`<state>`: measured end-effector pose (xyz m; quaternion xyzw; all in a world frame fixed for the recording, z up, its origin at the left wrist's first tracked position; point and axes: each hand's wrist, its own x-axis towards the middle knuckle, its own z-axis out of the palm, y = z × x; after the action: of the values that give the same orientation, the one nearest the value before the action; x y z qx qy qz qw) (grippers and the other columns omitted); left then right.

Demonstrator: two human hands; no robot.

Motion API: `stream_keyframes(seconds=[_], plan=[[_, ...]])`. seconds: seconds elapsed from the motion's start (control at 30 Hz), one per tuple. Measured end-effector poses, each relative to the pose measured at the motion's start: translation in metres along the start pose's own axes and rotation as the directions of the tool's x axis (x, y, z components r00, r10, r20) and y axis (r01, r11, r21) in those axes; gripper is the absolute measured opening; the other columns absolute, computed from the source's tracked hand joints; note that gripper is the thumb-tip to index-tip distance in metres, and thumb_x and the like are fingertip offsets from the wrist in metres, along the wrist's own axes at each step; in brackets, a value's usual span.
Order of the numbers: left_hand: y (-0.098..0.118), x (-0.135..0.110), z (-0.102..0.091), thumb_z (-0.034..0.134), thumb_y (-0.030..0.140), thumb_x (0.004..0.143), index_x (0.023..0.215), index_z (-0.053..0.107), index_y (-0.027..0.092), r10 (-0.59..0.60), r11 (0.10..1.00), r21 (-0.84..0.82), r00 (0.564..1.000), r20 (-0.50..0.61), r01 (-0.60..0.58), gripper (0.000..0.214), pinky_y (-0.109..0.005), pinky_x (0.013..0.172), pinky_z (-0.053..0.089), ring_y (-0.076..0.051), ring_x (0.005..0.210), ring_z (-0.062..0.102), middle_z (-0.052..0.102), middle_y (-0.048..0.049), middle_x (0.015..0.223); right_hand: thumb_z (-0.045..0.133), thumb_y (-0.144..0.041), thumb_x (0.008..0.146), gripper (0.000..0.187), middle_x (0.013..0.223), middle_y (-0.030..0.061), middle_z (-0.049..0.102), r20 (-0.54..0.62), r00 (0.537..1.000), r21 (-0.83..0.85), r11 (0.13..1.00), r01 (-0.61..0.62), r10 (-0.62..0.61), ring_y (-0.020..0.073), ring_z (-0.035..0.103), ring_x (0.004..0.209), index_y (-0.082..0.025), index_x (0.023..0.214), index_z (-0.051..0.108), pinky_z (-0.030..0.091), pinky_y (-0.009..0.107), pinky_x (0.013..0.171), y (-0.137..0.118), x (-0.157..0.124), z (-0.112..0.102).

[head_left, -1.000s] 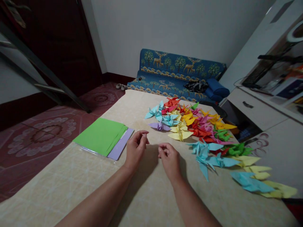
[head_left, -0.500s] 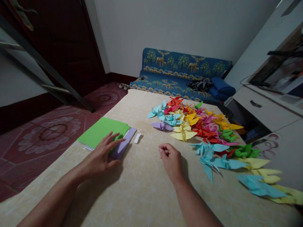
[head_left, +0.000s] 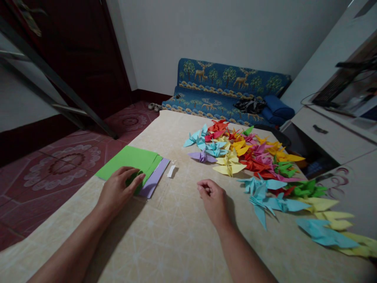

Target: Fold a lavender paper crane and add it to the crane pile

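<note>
My left hand [head_left: 119, 188] is over the near part of a stack of green paper [head_left: 134, 159]. Its fingers are bent, and green shows between thumb and forefinger; whether the fingertips press on the sheets I cannot tell. Purple paper [head_left: 155, 181] sticks out from under the green at the right. My right hand [head_left: 213, 198] rests on the table in a loose fist, with nothing visible in it. Many folded paper cranes in several colours lie beyond and to the right of it, among them a purple crane [head_left: 202, 157] and a light blue crane [head_left: 259, 192].
A small white strip [head_left: 171, 171] lies on clear plastic beside the paper. The table [head_left: 176, 236] has a pale patterned cover. Past its far edge is a blue sofa [head_left: 212, 98]. A white cabinet [head_left: 332, 135] stands at the right, a metal ladder-like frame [head_left: 67, 94] at the left.
My left hand has drawn back and left from the purple paper, and its spread fingers have bent inward. My right hand has stayed in place.
</note>
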<state>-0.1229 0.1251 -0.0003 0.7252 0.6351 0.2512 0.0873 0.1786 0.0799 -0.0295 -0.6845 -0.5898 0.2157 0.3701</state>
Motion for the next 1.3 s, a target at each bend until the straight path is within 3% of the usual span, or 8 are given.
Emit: stream_keyframes(seconds=[0.17, 0.4, 0.63, 0.93, 1.1, 1.3], plan=[[0.019, 0.014, -0.006, 0.049, 0.056, 0.084, 0.11, 0.068, 0.018, -0.132, 0.954, 0.276, 0.99, 0.05, 0.113, 0.05, -0.034, 0.066, 0.048, -0.028, 0.087, 0.066, 0.066, -0.0115, 0.104, 0.057, -0.033, 0.085, 0.014, 0.075, -0.0024, 0.072, 0.001, 1.0, 0.019, 1.0, -0.008, 0.008, 0.0146, 0.067, 0.066, -0.03, 0.09, 0.069, 0.049, 0.022, 0.056, 0.001, 0.0, 0.001], [0.029, 0.027, 0.0, 0.04, 0.037, 0.086, 0.114, 0.065, 0.016, -0.225, 0.859, 0.491, 0.969, 0.1, 0.149, 0.043, -0.039, 0.065, 0.046, -0.035, 0.089, 0.067, 0.065, -0.0174, 0.11, 0.057, -0.033, 0.085, 0.013, 0.076, -0.0024, 0.071, -0.002, 1.0, 0.042, 0.999, -0.01, 0.01, 0.0147, 0.067, 0.067, -0.03, 0.09, 0.069, 0.05, 0.022, 0.056, 0.002, 0.0, 0.002], [0.035, 0.029, -0.002, 0.042, 0.06, 0.082, 0.102, 0.068, 0.015, -0.25, 0.871, 0.456, 0.963, 0.096, 0.181, 0.055, -0.038, 0.065, 0.047, -0.035, 0.092, 0.066, 0.066, -0.0168, 0.105, 0.057, -0.03, 0.084, 0.013, 0.076, -0.0016, 0.072, 0.004, 1.0, 0.07, 0.997, -0.017, 0.017, 0.0145, 0.067, 0.067, -0.028, 0.089, 0.068, 0.051, 0.022, 0.057, -0.001, 0.001, 0.002], [0.032, 0.035, 0.003, 0.041, 0.038, 0.083, 0.1, 0.068, 0.01, -0.224, 0.836, 0.532, 0.969, 0.107, 0.135, 0.043, -0.041, 0.063, 0.047, -0.039, 0.089, 0.066, 0.067, -0.0196, 0.101, 0.057, -0.033, 0.084, 0.013, 0.076, -0.0023, 0.071, 0.016, 1.0, 0.043, 0.999, -0.026, 0.026, 0.0144, 0.067, 0.068, -0.03, 0.09, 0.069, 0.051, 0.022, 0.057, 0.003, 0.0, 0.002], [0.027, 0.027, 0.004, 0.038, 0.041, 0.087, 0.1, 0.071, 0.016, -0.197, 0.851, 0.497, 0.98, -0.001, 0.171, 0.043, -0.037, 0.062, 0.043, -0.034, 0.085, 0.067, 0.07, -0.0152, 0.1, 0.056, -0.034, 0.085, 0.014, 0.077, -0.0022, 0.072, 0.026, 0.999, 0.033, 0.999, -0.039, 0.038, 0.0145, 0.067, 0.069, -0.029, 0.09, 0.069, 0.051, 0.022, 0.058, 0.0, 0.001, 0.001], [0.023, 0.023, 0.001, 0.035, 0.038, 0.089, 0.078, 0.07, 0.018, -0.138, 0.902, 0.402, 0.987, -0.08, 0.158, 0.042, -0.031, 0.057, 0.036, -0.026, 0.075, 0.065, 0.071, -0.0107, 0.084, 0.057, -0.034, 0.085, 0.014, 0.076, -0.0022, 0.072, 0.016, 0.999, 0.041, 0.999, -0.028, 0.027, 0.015, 0.067, 0.069, -0.03, 0.091, 0.069, 0.05, 0.022, 0.057, 0.001, 0.0, 0.001]])
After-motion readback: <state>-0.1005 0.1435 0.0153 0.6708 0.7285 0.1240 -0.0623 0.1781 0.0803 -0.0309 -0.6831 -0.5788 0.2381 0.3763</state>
